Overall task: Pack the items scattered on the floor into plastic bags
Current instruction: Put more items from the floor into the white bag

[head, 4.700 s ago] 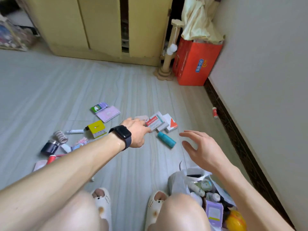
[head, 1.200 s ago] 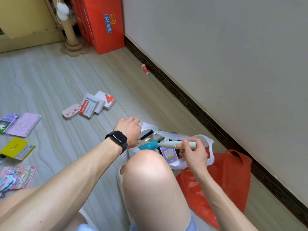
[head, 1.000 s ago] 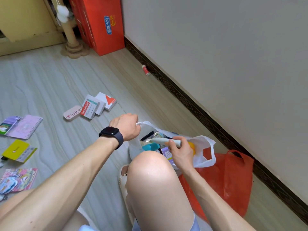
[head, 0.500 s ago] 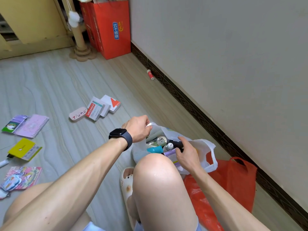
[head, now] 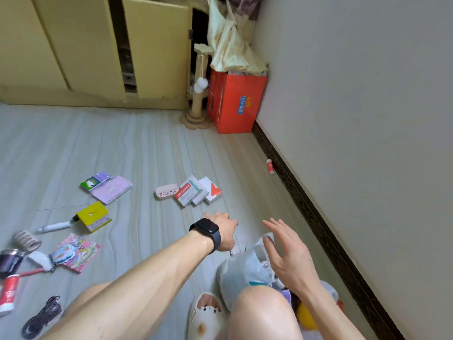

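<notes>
With the teal bottle (head: 257,282) now inside the white plastic bag (head: 241,267) by the knee, the right hand (head: 288,253) lifts clear, fingers spread and empty, while the left hand (head: 221,228), its grip unreadable from behind, stretches toward the small boxes (head: 199,192) left on the floor (head: 147,148).

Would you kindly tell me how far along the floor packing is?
Partly done: the white plastic bag holds several items. In hand: nothing visible; the right hand is open above it, the left hand beside it. Left: white cardboard boxes, pink spiral notebook, yellow box.
</notes>
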Motion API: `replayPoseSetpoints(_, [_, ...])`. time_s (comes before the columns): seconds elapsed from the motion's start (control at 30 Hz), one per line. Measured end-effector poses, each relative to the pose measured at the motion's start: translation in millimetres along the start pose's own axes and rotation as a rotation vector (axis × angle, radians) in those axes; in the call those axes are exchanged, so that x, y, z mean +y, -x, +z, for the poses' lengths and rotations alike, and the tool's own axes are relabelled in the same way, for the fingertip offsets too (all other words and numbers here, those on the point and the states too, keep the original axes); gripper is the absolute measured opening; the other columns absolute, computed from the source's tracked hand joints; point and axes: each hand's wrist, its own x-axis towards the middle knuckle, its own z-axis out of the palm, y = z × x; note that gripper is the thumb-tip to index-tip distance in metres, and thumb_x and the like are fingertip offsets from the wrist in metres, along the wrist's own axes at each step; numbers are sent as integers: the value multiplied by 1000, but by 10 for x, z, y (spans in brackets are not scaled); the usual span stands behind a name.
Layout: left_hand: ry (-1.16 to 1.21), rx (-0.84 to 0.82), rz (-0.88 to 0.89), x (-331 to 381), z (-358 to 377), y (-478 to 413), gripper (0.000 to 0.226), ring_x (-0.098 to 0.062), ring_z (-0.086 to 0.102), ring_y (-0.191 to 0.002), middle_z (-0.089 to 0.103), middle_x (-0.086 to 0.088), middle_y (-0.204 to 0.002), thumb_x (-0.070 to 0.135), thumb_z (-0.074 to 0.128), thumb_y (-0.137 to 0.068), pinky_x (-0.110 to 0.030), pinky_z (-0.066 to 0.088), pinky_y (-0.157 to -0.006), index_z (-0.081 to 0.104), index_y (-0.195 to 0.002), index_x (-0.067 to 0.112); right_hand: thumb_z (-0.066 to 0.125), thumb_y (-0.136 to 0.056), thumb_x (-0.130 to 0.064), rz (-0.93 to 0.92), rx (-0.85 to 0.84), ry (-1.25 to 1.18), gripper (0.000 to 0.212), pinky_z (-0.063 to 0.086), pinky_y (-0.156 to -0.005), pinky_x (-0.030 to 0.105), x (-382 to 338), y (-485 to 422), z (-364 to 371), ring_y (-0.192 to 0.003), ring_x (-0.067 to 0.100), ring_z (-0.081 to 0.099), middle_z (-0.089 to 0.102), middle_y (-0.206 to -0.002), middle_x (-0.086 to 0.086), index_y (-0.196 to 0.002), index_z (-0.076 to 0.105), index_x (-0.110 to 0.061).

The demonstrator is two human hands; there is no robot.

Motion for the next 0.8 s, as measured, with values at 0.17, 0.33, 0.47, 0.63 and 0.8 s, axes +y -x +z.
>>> replayPoseSetpoints(0.17, [79, 134, -213, -891, -234, 267, 60, -28, 34, -138, 37, -6, -149, 36, 52, -89, -44, 30, -109, 35, -146, 26, 53, -98, -41, -224, -71, 97, 41, 34, -117, 38, -434, -499, 161, -145, 6, 31, 48, -147, -14, -139, 54, -35])
replayPoseSetpoints(0.33, [22, 184, -450, -1787, -62, 714, 69, -26, 22, -144, 23, -7, -157, 27, 51, -89, -49, 22, -115, 21, -151, 32, 50, -99, -43, -406, -126, 176, 43, 34, -116, 31, -803, -902, 553, -145, 12, 34, 49, -148, -10, -140, 52, -33])
replayPoseSetpoints(0.47, [22, 149, -572, -2352, 327, 945, 74, -25, 16, -146, 13, -7, -160, 33, 51, -88, -46, 21, -115, 17, -152, 36, 51, -97, -41, -501, -178, 203, 42, 44, -107, 34, -963, -1155, 988, -140, 19, 43, 53, -145, -9, -138, 55, -30])
replayPoseSetpoints(0.63, [121, 52, -623, -2786, 971, 897, 73, -24, 13, -147, 10, -4, -161, 37, 51, -89, -46, 20, -115, 16, -152, 36, 39, -100, -45, -481, -395, 333, 46, 41, -110, 35, -869, -1490, 1710, -141, 22, 41, 52, -146, -4, -141, 52, -27])
replayPoseSetpoints(0.8, [226, -91, -603, -3028, 1701, 451, 72, -25, 10, -148, 6, -7, -162, 41, 48, -93, -47, 15, -118, 12, -154, 34, 36, -102, -46, -308, -662, 482, 55, 27, -117, 35, -542, -1952, 2486, -148, 24, 26, 35, -158, 2, -153, 31, -25])
